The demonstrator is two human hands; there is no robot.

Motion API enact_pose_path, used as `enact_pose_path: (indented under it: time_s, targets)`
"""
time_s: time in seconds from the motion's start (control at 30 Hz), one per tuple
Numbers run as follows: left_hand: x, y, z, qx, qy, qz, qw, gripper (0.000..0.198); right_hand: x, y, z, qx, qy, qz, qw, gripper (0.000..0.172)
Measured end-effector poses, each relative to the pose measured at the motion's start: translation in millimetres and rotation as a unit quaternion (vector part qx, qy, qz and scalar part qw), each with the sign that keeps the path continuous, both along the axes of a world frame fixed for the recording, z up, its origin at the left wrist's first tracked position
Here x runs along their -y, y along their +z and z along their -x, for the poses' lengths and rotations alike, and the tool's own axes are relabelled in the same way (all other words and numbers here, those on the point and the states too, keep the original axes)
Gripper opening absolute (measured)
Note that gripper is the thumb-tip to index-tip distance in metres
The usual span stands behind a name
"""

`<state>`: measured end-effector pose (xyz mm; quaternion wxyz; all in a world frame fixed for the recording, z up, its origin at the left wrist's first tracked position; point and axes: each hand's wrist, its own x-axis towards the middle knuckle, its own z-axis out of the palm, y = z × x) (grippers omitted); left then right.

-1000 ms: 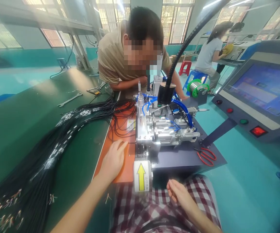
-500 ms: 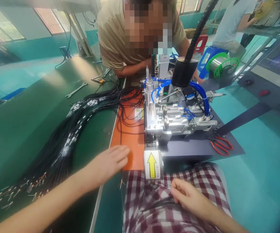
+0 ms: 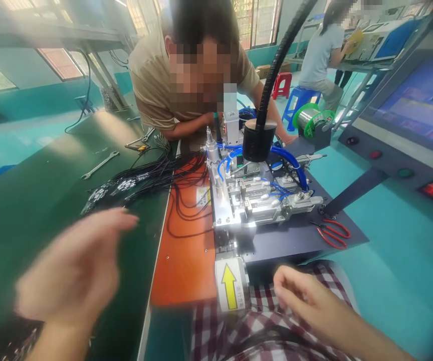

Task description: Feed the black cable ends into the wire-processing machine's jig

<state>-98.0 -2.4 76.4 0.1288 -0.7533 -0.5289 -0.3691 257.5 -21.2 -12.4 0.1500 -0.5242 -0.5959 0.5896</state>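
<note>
The left hand (image 3: 69, 265), blurred, is covering part of the view over the green table (image 3: 47, 185); I cannot tell if its fingers are gripping anything. The black cables (image 3: 160, 170) are lying on this table and reaching over the orange board (image 3: 186, 271) to the machine (image 3: 263, 208). The right hand (image 3: 304, 293) is hanging before the checked cloth (image 3: 335, 283), fingers loosely curling, and I cannot tell if they are holding something
</note>
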Motion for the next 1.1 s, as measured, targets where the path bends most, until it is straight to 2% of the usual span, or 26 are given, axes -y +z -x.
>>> enact_pose_path:
  time_s: [0.03,0.13,0.17,0.23,0.3,0.4,0.47,0.53,0.63,0.7,0.83,0.97,1.1]
  targets:
    - [0,-8.4,-12,-0.065,-0.081,0.006,0.995,0.035,-3,3.8,2,-0.019,-0.012,-0.005,1.0,0.029]
    - [-1,-44.8,-50,-0.15,-0.226,0.04,0.962,0.037,-9,11.2,18,-0.111,-0.036,0.008,0.993,0.035]
    - [-2,-57.2,-59,-0.174,-0.246,0.054,0.952,0.035,-9,12.0,25,-0.142,-0.036,0.02,0.989,0.034]
    - [-2,-76.3,-72,-0.186,-0.244,0.077,0.949,0.032,-10,11.6,41,-0.184,-0.033,0.036,0.982,0.026]
    - [-1,-84.6,-79,-0.176,-0.229,0.094,0.953,0.026,-12,9.0,54,-0.179,-0.052,0.017,0.982,0.027]
    - [-1,-79.5,-88,-0.127,-0.211,0.134,0.96,0.017,-18,3.9,68,-0.176,-0.086,-0.024,0.98,0.008]
    - [-3,-72.0,-94,-0.066,-0.208,0.202,0.955,0.015,-22,1.6,71,-0.191,-0.097,-0.047,0.976,0.007]
    - [-7,-67.4,-100,-0.003,-0.204,0.271,0.941,0.017,-26,0.8,69,-0.218,-0.104,-0.05,0.969,0.017]
    - [-11,-69.2,-103,0.078,-0.189,0.336,0.919,0.021,-29,0.2,61,-0.239,-0.112,-0.016,0.964,0.037]
    - [-12,-74.0,-103,0.112,-0.183,0.362,0.907,0.02,-30,-1.1,56,-0.216,-0.124,-0.003,0.969,0.034]
    - [-10,-82.9,-103,0.14,-0.169,0.367,0.904,0.016,-33,-4.4,55,-0.171,-0.146,-0.023,0.974,0.018]
    - [-7,-86.7,-105,0.147,-0.15,0.356,0.91,0.014,-37,-4.7,64,-0.175,-0.149,-0.039,0.972,0.017]
    - [-10,-82.2,-104,0.149,-0.157,0.371,0.903,0.016,-41,-3.4,66,-0.184,-0.149,-0.017,0.971,0.019]
